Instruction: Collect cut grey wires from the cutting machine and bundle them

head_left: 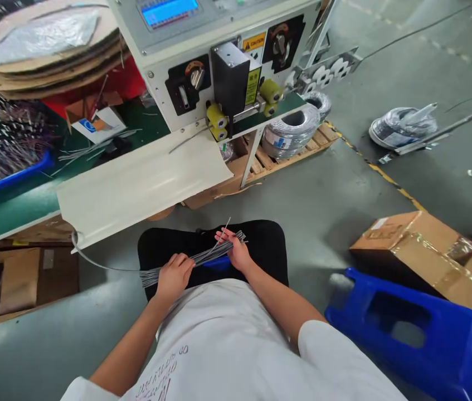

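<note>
A bundle of thin grey cables (208,255) lies across my lap, above the black seat or cloth (272,245). Wrapped over the bundle near its left end is my left hand (174,274), fingers closed. My right hand (236,249) is at the right end, its palm partly turned up and fingers partly curled around the cable ends. One cable tip sticks up past the right fingers. From the left end, a longer grey cable (106,266) curves out to the cream tray's lower left corner.
A cutting machine (194,55) stands ahead, a cable end poking from its yellow rollers (217,121) over the cream tray (144,184). Blue bin of cables (5,139) at left; cable coils (292,131) on a pallet; cardboard box (432,250) and blue plastic stool (440,328) at right.
</note>
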`<state>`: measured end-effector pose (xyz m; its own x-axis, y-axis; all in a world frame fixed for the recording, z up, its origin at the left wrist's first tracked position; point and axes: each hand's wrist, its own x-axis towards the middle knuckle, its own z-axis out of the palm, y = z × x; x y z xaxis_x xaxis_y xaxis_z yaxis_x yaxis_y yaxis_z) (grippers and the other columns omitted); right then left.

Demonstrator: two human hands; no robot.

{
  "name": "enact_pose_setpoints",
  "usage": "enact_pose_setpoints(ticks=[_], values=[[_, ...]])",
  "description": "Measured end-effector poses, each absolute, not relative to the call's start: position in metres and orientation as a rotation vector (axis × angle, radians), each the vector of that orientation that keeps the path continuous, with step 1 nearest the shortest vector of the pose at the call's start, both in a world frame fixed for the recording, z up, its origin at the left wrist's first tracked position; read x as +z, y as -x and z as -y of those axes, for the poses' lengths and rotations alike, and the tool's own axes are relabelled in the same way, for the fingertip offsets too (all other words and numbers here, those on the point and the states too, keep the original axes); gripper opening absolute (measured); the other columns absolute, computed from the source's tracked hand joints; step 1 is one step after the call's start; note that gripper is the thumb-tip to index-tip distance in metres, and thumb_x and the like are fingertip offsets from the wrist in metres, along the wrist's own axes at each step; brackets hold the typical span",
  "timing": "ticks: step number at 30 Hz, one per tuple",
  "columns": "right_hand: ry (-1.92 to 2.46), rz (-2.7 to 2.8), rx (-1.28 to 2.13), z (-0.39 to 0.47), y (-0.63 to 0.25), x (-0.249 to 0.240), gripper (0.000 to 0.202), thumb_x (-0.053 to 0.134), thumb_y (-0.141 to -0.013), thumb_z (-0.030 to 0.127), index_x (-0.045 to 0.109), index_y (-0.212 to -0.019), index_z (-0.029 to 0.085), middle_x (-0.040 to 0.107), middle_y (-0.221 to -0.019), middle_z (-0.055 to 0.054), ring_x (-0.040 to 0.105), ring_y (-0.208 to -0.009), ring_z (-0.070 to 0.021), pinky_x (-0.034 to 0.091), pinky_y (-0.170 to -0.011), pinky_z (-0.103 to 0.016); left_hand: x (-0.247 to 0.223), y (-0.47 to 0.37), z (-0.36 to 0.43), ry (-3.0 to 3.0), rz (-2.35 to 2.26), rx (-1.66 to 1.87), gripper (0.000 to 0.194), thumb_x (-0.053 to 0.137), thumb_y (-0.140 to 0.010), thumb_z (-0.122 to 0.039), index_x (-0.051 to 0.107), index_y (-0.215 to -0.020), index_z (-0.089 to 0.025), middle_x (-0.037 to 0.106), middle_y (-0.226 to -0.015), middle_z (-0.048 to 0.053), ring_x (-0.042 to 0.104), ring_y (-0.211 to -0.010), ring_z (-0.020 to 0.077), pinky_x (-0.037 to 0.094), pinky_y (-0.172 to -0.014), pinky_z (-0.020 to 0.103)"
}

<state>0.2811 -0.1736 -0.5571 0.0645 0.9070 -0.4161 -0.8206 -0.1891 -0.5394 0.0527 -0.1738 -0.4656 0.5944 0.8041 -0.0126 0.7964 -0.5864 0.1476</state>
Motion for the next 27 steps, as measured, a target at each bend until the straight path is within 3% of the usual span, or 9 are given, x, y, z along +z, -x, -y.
enact_pose_setpoints(ticks=[6, 12, 15, 18, 21, 27], values=[[0.832, 0.088, 1.546, 0.171, -0.281, -0.561, 0.036, 0.065, -0.077, 0.029, 0.066, -0.113, 0.023, 0.075, -0.094, -0.004, 0.07, -0.097, -0.0244, 0.05, -0.094, -0.043, -0.465, -0.047, 0.174, -2.707, -1.36, 0.136, 0.02, 0.049, -0.096, -0.026, 0.069, -0.093, -0.025, 0.064, -0.097, 0.005, 0.054, -0.095, 0.0198, 0.045, -0.084, 0.034], [0.769, 0.088, 1.526, 0.172, -0.278, -0.56, 0.029, 0.066, -0.078, 0.027, 0.069, -0.106, 0.022, 0.052, -0.06, 0.007, 0.061, -0.065, -0.0147, 0.051, -0.084, -0.039, -0.47, -0.051, 0.172, -2.669, -1.421, 0.053, 0.022, 0.044, -0.096, -0.024, 0.065, -0.096, -0.023, 0.063, -0.099, 0.006, 0.056, -0.101, 0.022, 0.046, -0.088, 0.035], [0.808, 0.079, 1.541, 0.172, -0.278, -0.561, 0.032, 0.068, -0.078, 0.029, 0.069, -0.108, 0.02, 0.052, -0.059, 0.007, 0.061, -0.066, -0.0152, 0.05, -0.082, -0.038, -0.467, -0.037, 0.17, -2.612, -1.509, -0.013, 0.025, 0.046, -0.094, -0.025, 0.061, -0.113, -0.022, 0.063, -0.104, 0.008, 0.057, -0.103, 0.0242, 0.048, -0.089, 0.036], [0.843, 0.059, 1.543, 0.172, -0.279, -0.561, 0.033, 0.067, -0.077, 0.031, 0.068, -0.108, 0.02, 0.063, -0.066, 0.003, 0.065, -0.075, -0.0188, 0.049, -0.084, -0.04, -0.465, 0.001, 0.167, -2.481, -1.652, -0.114, 0.036, 0.047, -0.09, -0.026, 0.055, -0.125, -0.022, 0.062, -0.114, 0.008, 0.058, -0.104, 0.0257, 0.048, -0.091, 0.04], [0.83, 0.045, 1.532, 0.171, -0.279, -0.563, 0.034, 0.067, -0.076, 0.031, 0.067, -0.109, 0.021, 0.068, -0.071, 0.002, 0.068, -0.081, -0.0211, 0.049, -0.086, -0.041, -0.474, 0.046, 0.162, -2.312, -1.76, -0.091, 0.039, 0.045, -0.086, -0.025, 0.055, -0.123, -0.024, 0.059, -0.119, 0.007, 0.057, -0.108, 0.0261, 0.047, -0.096, 0.042], [0.812, 0.013, 1.545, 0.169, -0.279, -0.568, 0.038, 0.069, -0.076, 0.032, 0.064, -0.112, 0.022, 0.064, -0.066, 0.003, 0.069, -0.081, -0.0217, 0.05, -0.084, -0.04, -0.507, 0.072, 0.16, -2.066, -1.871, 0.351, 0.029, 0.044, -0.08, -0.026, 0.062, -0.102, -0.023, 0.059, -0.104, 0.007, 0.058, -0.105, 0.0246, 0.048, -0.1, 0.043]])
